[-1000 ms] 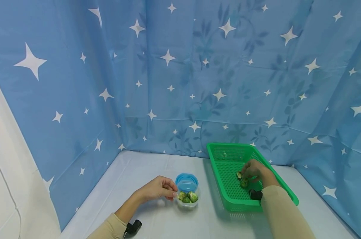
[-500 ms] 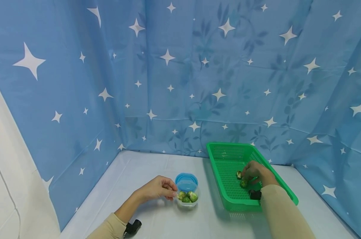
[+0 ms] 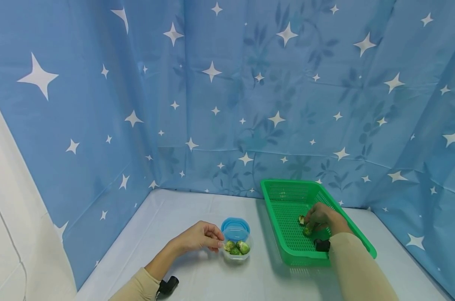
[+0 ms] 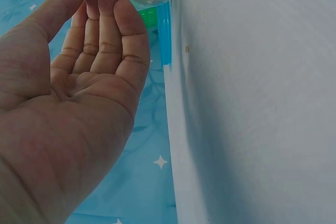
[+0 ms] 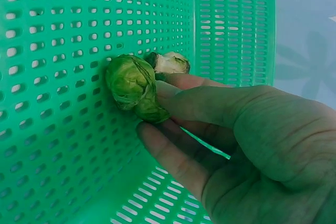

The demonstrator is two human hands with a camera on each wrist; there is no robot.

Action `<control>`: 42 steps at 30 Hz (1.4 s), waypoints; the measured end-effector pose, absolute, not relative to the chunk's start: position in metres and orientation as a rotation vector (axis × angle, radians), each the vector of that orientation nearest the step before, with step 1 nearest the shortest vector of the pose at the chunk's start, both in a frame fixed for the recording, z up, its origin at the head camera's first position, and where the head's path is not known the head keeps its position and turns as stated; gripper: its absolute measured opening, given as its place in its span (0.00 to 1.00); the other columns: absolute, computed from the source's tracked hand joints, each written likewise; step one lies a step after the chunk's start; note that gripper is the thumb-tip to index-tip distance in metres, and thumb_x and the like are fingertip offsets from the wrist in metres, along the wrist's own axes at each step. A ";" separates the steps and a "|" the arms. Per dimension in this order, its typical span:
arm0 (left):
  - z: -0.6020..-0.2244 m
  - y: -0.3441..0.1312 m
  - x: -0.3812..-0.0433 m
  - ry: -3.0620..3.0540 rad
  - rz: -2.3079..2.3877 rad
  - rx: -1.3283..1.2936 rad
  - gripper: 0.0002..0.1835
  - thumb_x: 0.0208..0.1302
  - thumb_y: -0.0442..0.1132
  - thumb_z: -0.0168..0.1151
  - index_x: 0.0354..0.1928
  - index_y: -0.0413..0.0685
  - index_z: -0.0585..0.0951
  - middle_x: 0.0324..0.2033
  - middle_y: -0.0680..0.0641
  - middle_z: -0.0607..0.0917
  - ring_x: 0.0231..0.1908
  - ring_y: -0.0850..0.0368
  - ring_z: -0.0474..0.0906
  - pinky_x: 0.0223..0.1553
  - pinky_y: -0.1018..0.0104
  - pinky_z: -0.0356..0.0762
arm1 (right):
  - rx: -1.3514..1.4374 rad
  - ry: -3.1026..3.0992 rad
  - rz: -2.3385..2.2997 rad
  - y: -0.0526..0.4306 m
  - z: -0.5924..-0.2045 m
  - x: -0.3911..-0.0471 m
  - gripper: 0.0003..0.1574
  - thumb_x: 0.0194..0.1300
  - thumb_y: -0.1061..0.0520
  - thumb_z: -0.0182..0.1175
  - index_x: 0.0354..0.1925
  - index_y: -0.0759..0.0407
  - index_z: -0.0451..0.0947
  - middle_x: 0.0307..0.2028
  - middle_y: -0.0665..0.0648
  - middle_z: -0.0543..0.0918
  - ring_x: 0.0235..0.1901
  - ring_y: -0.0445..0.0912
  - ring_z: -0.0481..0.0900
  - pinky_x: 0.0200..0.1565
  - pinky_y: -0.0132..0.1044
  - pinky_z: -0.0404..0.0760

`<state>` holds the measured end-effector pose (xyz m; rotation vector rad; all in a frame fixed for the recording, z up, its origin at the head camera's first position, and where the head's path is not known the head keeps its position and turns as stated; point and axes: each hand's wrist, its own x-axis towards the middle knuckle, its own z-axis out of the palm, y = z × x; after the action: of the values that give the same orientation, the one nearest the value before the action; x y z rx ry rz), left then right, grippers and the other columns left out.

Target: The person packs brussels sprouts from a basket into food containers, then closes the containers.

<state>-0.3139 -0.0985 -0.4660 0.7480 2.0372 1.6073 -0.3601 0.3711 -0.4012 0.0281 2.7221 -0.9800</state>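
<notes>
My left hand (image 3: 202,238) pinches the rim of a small clear plastic container (image 3: 236,258) between thumb and fingers. Several Brussels sprouts (image 3: 243,248) lie inside it. Over in the green basket (image 3: 283,234), my right hand (image 3: 323,217) has its thumb and fingers around a Brussels sprout (image 5: 128,81) low against the perforated floor. A smaller green piece (image 5: 152,109) shows by the thumb tip; whether it is a loose leaf or another sprout I cannot tell. Just beyond the fingers lies one more sprout (image 5: 170,62) with a pale side.
A blue lid (image 3: 235,225) lies on the white table (image 3: 197,276) directly behind the container. The basket's raised walls surround the right hand. A blue star-patterned curtain (image 3: 227,96) hangs at the back and both sides.
Inside the basket, the right hand's fingers have shifted slightly around the sprout. The left hand and the container keep their place.
</notes>
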 end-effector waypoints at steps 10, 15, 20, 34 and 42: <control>-0.465 -0.099 -0.313 2.036 1.610 0.750 0.14 0.69 0.39 0.71 0.49 0.35 0.86 0.35 0.50 0.90 0.33 0.56 0.88 0.41 0.58 0.89 | -0.027 2.802 -0.942 0.368 -0.398 -0.362 0.12 0.64 0.72 0.68 0.46 0.74 0.85 0.44 0.70 0.86 0.39 0.54 0.87 0.44 0.49 0.90; -0.464 -0.099 -0.313 2.032 1.612 0.748 0.13 0.69 0.38 0.70 0.48 0.36 0.86 0.35 0.50 0.90 0.33 0.56 0.88 0.42 0.57 0.89 | -0.063 2.839 -0.950 0.368 -0.398 -0.365 0.13 0.62 0.71 0.69 0.46 0.74 0.85 0.48 0.74 0.84 0.41 0.57 0.87 0.43 0.49 0.90; -0.465 -0.099 -0.313 2.038 1.607 0.748 0.13 0.69 0.38 0.71 0.48 0.35 0.86 0.35 0.50 0.90 0.33 0.56 0.88 0.41 0.57 0.89 | -0.113 2.867 -0.934 0.366 -0.396 -0.370 0.15 0.63 0.71 0.68 0.48 0.76 0.85 0.51 0.76 0.84 0.43 0.59 0.87 0.43 0.51 0.90; -0.465 -0.097 -0.312 2.041 1.607 0.739 0.14 0.68 0.38 0.71 0.49 0.34 0.86 0.34 0.49 0.90 0.33 0.56 0.87 0.41 0.57 0.89 | -0.322 2.893 -0.947 0.355 -0.384 -0.371 0.19 0.68 0.62 0.68 0.54 0.72 0.84 0.54 0.73 0.85 0.49 0.62 0.86 0.50 0.58 0.87; -0.465 -0.097 -0.312 2.047 1.605 0.747 0.13 0.69 0.38 0.70 0.48 0.35 0.86 0.34 0.50 0.90 0.33 0.56 0.87 0.41 0.57 0.89 | -0.513 2.915 -0.989 0.335 -0.365 -0.378 0.17 0.70 0.59 0.67 0.53 0.68 0.85 0.50 0.68 0.88 0.49 0.61 0.86 0.50 0.58 0.86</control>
<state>-0.3125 -0.0974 -0.4648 0.7465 2.0473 1.6048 -0.3781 0.3355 -0.3654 -0.5129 2.9148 -0.9887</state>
